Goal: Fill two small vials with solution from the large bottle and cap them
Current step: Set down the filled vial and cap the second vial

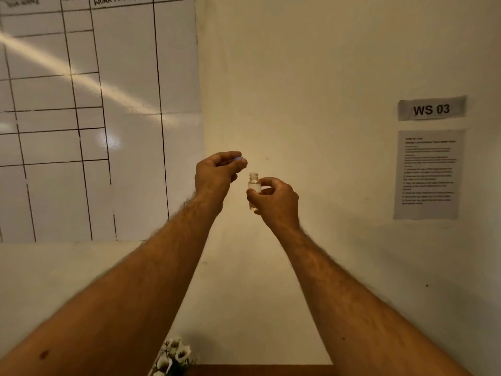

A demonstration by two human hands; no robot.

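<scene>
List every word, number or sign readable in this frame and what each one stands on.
"WS 03": grey rectangular paper sign on the wall.
"WORK FORCE NAME": handwritten header on the white gridded whiteboard, cut off at the top edge.
Other whiteboard headers: too blurred.
White printed instruction sheet under the sign: too small to read.
Small clear glass vial: no label visible.

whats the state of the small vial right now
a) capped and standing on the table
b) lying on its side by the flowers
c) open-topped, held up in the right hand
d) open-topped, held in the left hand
c: the vial is pinched upright in the right hand with bare neck threads, while the left hand holds the blue cap beside it.
</scene>
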